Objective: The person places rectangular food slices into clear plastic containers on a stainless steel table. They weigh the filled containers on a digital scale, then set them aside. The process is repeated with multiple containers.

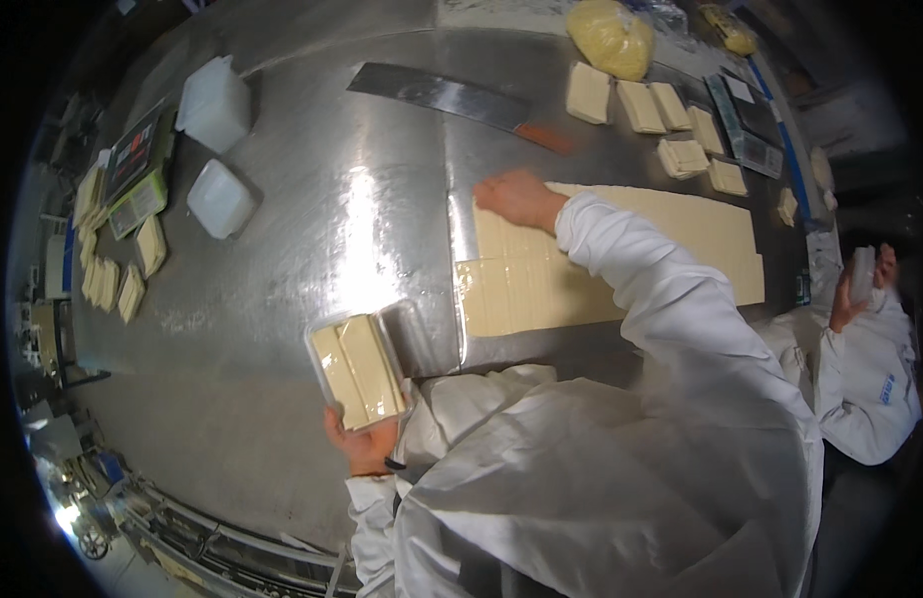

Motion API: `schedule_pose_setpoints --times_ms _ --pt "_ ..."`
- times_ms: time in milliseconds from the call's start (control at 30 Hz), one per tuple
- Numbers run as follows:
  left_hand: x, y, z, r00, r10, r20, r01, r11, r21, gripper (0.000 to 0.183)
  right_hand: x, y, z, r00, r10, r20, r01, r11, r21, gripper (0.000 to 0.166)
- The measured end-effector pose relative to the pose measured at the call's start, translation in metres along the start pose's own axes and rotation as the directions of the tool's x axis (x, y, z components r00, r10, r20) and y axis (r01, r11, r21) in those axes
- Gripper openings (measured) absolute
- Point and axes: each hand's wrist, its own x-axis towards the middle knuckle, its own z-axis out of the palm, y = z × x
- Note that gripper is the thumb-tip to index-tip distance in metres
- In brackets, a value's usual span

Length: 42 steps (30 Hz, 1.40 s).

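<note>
My left hand (366,450) holds a clear plastic tray (403,374) from below, near the table's front edge. Pale yellow folded food strips (360,366) lie side by side in it. My right hand (517,198) is at the far left corner of a large pale yellow food sheet (521,299), perhaps dough or bean curd, spread flat on the metal table (297,247). Its fingers are curled down against the corner, and whether they pinch the sheet is hidden. Beyond that hand lies a broad knife (446,97) with an orange-brown handle.
White plastic tubs (218,105) and stacked food pieces (132,291) stand at left by a digital scale (132,161). Far right are more stacks (641,106), a yellow-filled bag (611,37) and another scale (745,127). A co-worker (869,374) at right holds a clear container (864,273).
</note>
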Motion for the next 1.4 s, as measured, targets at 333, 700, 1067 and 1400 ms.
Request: schedule_pose_setpoints --times_ms 333,700,1067,1400 --pt "-0.011 0.003 -0.039 0.997 -0.054 0.062 0.056 0.998 -0.031 0.086 -0.138 -0.15 0.019 0.93 -0.36 0.074 0.347 0.927 0.14 0.008" --pt "0.0 0.078 -0.058 0.956 -0.214 0.202 0.203 0.976 0.074 0.087 -0.068 -0.265 -0.118 0.991 -0.04 -0.127 0.074 0.958 0.278 0.017" --pt "-0.002 0.194 -0.066 0.931 -0.257 0.261 0.28 0.959 -0.054 0.082 0.121 -0.449 -0.219 0.99 -0.138 -0.015 0.111 0.722 0.683 0.025" --pt "0.0 0.299 -0.054 0.872 -0.223 0.435 0.259 0.965 -0.025 0.096 0.284 -0.491 -0.147 0.985 -0.164 -0.051 0.171 0.908 0.384 0.028"
